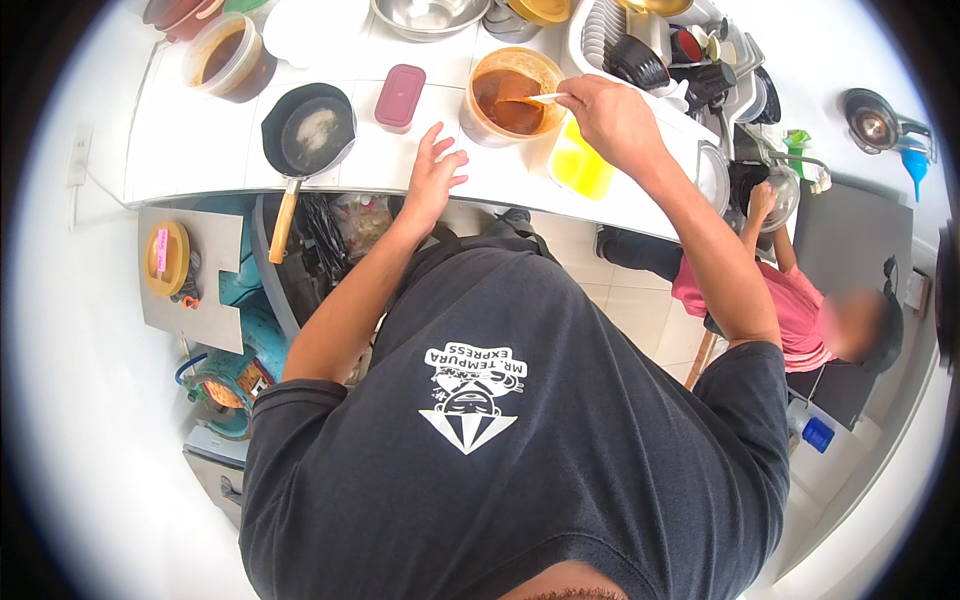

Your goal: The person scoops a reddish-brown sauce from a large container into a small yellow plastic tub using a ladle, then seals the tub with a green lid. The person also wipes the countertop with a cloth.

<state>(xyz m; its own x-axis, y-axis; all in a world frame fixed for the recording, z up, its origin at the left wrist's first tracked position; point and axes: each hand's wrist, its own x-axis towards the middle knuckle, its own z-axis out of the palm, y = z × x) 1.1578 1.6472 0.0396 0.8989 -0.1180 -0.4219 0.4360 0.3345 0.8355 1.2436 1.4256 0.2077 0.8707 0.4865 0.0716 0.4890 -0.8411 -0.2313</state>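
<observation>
My right hand [611,116] grips the white handle of a spoon [544,98], whose other end is in the reddish-brown sauce of a round plastic tub [480,133]. My left hand [435,176] is apart from the tub, near the counter's front edge, its fingers spread and holding nothing. Left of it lies a lidded maroon container [400,95]. A dark saucepan [309,131] with a wooden handle stands farther left, with a pale substance on its bottom. A yellow rectangular container [581,163] sits under my right hand, partly covered by it.
A second tub of brown liquid [223,60] stands at the back left, a steel bowl [431,15] at the back. Right of the tub is a dish rack [596,45] with black bowls and cups. A person in a pink shirt [795,307] works at the sink on the right.
</observation>
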